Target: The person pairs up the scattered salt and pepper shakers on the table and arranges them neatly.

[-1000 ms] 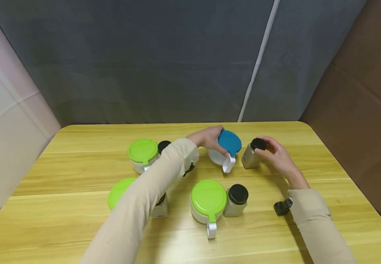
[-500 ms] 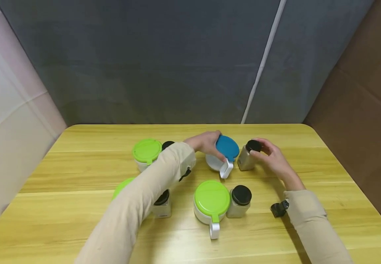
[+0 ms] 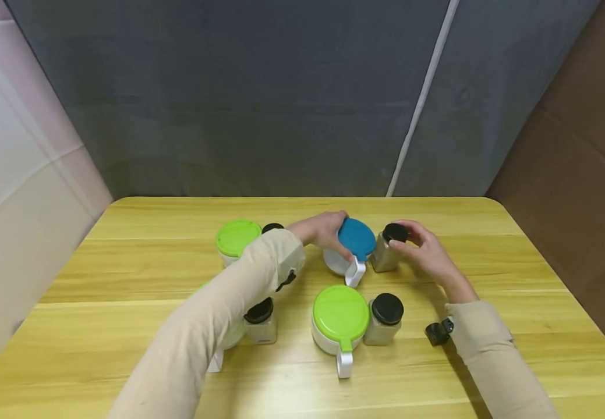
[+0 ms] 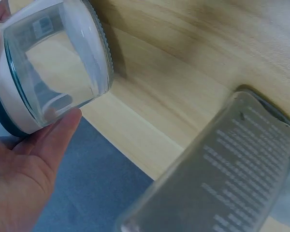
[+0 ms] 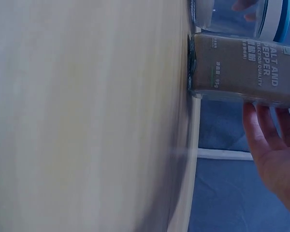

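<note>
My left hand [image 3: 324,231] grips a glass seasoning jar [image 4: 58,72] with a blue lid [image 3: 357,238] and white handle, thumb and fingers at either side of the lid. Directly to its right stands a square salt-and-pepper shaker jar [image 3: 385,256] with a black cap [image 3: 395,233]. My right hand [image 3: 430,256] holds that shaker jar near its cap, thumb in front and fingers behind. In the right wrist view its label [image 5: 268,65] reads "salt and pepper", and the fingers [image 5: 256,128] lie along its side. The two held jars stand side by side.
Nearer me, a green-lidded jar [image 3: 341,314] stands beside a black-capped shaker jar [image 3: 383,320]. Left of these, another shaker jar [image 3: 261,329] and green-lidded jar are partly behind my left sleeve [image 3: 218,308]. A further such pair, with a green lid [image 3: 238,237], stands farther back.
Both held jars have shifted left on the table, the shaker jar more, so the gap between them has narrowed. The head view has shifted slightly too.
</note>
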Demonstrator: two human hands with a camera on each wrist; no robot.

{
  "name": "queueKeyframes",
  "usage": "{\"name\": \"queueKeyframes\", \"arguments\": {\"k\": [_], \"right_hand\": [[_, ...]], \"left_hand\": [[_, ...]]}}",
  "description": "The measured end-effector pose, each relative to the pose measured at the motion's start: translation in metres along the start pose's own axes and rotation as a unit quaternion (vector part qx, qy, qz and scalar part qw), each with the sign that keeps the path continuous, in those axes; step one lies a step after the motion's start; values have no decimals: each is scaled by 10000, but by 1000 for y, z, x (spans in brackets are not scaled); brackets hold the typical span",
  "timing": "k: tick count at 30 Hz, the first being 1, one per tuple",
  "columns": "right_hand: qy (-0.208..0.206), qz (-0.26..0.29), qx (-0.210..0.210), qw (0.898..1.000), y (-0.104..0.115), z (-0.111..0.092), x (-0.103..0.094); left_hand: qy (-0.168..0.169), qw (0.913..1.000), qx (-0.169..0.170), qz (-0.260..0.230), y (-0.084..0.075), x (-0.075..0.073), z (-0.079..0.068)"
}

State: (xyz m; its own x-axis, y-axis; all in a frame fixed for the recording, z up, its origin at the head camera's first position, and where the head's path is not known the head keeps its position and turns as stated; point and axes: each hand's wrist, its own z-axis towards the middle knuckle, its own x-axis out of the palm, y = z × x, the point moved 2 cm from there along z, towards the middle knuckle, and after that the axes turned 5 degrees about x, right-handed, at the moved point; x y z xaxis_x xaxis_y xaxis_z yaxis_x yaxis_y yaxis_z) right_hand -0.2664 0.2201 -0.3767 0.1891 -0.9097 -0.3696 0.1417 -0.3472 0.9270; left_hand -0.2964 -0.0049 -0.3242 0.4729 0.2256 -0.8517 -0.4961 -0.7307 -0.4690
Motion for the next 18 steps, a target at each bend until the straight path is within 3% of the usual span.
{"name": "queueKeyframes", "arguments": {"k": [18], "right_hand": [[128, -44, -75, 9999, 7, 4, 14]], "left_hand": [[-81, 9998, 34, 152, 8, 3, -7]]}}
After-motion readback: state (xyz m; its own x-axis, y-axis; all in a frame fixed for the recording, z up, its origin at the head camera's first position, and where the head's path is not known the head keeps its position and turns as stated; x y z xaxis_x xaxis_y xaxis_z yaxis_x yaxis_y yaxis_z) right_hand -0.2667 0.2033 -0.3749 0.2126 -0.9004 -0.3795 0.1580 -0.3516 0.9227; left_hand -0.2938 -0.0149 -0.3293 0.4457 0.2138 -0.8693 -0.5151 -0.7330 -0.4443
